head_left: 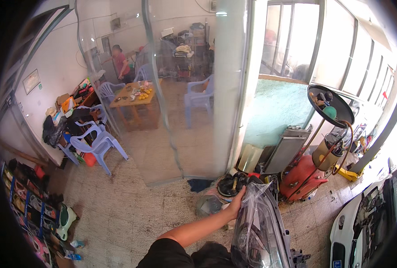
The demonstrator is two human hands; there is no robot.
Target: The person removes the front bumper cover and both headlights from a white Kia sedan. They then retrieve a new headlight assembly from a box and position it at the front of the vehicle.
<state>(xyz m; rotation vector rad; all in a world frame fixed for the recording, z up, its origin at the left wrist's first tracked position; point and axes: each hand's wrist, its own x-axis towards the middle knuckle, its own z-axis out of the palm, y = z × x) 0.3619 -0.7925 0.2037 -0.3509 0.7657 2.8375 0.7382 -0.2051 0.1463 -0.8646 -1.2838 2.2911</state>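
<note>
A car headlight (263, 228) with a clear lens and black housing hangs in front of me, loosely covered by a clear plastic film (254, 196). My left hand (237, 204) is closed on its upper left edge, the arm reaching up from a black sleeve. Part of the fingers is hidden behind the film and the lamp. The lower end of the headlight runs out of the picture at the bottom. My right hand does not show.
Beyond the headlight stands a red wheeled tank (296, 178) with a black round tray (330, 105). A white car (343, 223) with its engine bay exposed is at the right. Clear strip curtains (194, 147), blue plastic chairs (95, 143) and a shoe rack (33, 205) are leftward. Another person (120, 62) is behind the curtain.
</note>
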